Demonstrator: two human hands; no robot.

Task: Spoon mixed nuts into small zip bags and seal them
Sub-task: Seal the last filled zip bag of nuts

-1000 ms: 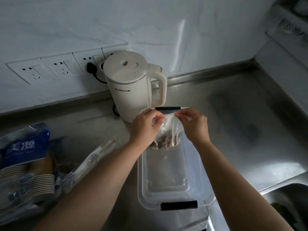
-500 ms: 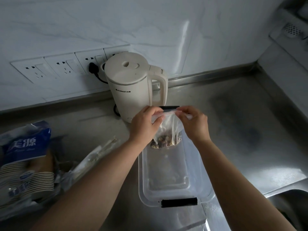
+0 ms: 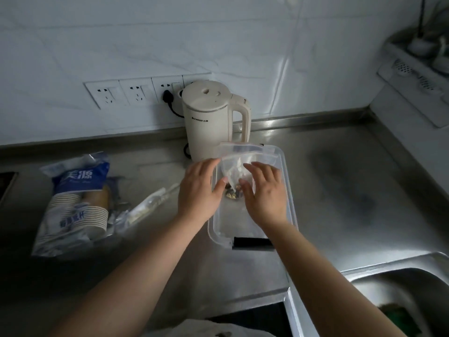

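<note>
At the centre of the frame, the left hand [image 3: 198, 190] and right hand [image 3: 264, 193], fingers straight and relaxed, flank a small zip bag [image 3: 239, 161] of mixed nuts [image 3: 233, 192] above a clear plastic container [image 3: 289, 198]. A cream kettle [image 3: 209, 120] stands just behind, and a pack of paper cups [image 3: 73, 203] lies at left on the steel counter [image 3: 352, 190].
</note>
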